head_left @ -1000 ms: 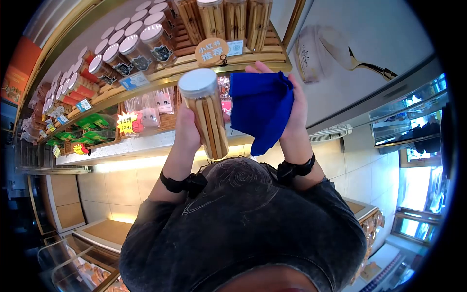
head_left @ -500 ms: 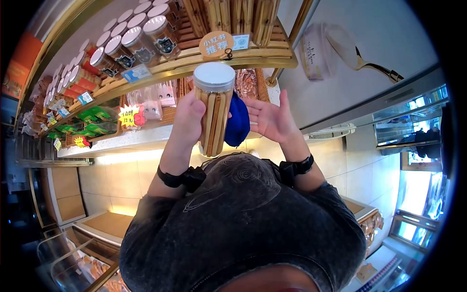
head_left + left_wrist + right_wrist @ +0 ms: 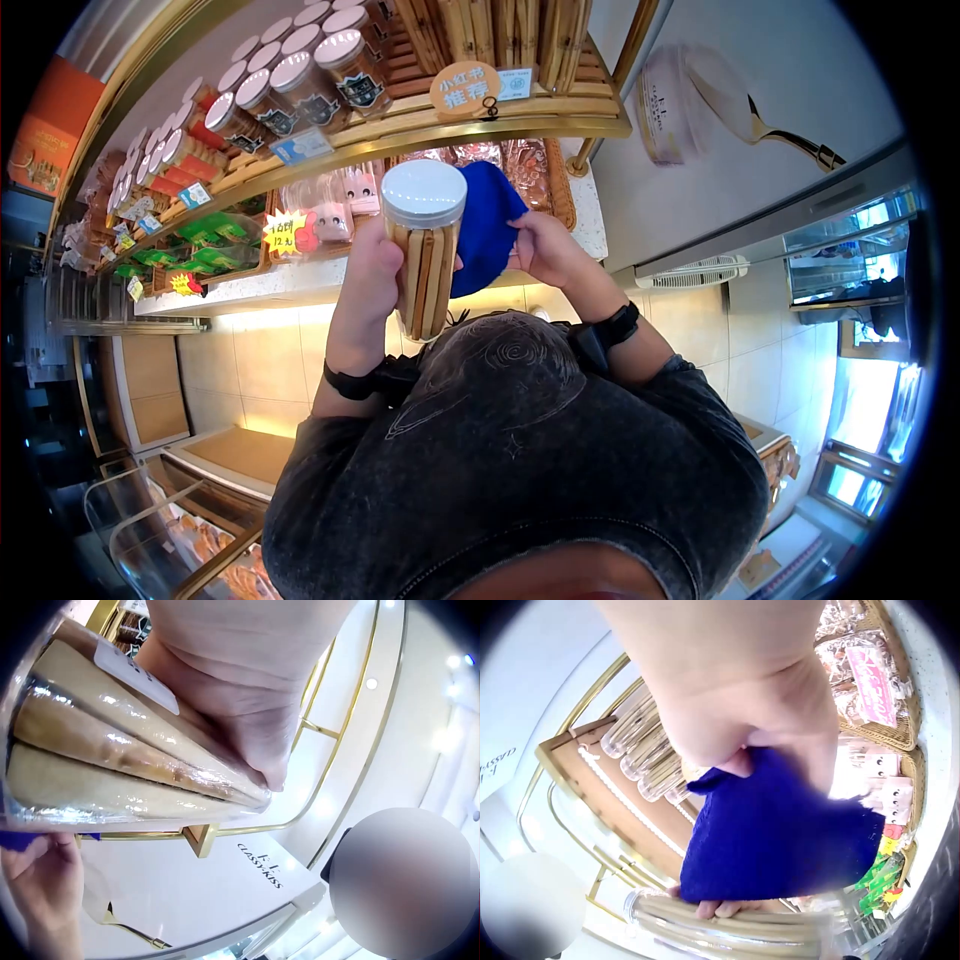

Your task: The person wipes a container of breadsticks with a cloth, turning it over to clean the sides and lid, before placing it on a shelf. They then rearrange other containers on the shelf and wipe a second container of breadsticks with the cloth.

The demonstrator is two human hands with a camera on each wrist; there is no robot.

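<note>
My left hand [image 3: 372, 268] grips a tall clear jar [image 3: 424, 275] of long pale sticks, upright under its white lid [image 3: 424, 188]. A blue cloth [image 3: 492, 225] spreads along the right side of the jar, partly behind it. Thumb and fingers of my right hand [image 3: 548, 248] pinch its right edge. In the right wrist view the cloth [image 3: 780, 832] hangs from that hand [image 3: 742, 697] down to the jar [image 3: 739, 930], where left fingertips [image 3: 718, 908] show at its lower edge. Seen from the left wrist, a label [image 3: 137, 679] sits on the jar beside my palm.
Ahead, a wooden shelf [image 3: 560, 108] holds lidded jars [image 3: 300, 85] and tall stick-filled containers [image 3: 500, 40]. Below it, a white counter [image 3: 230, 292] carries baskets of packaged snacks [image 3: 527, 170] and green packets [image 3: 215, 235]. A pale wall panel [image 3: 720, 190] stands to the right.
The cloth lay over my right hand, then hung beside the jar while that hand was spread apart from it. Now the right hand has taken the cloth's edge and the cloth is spread wider.
</note>
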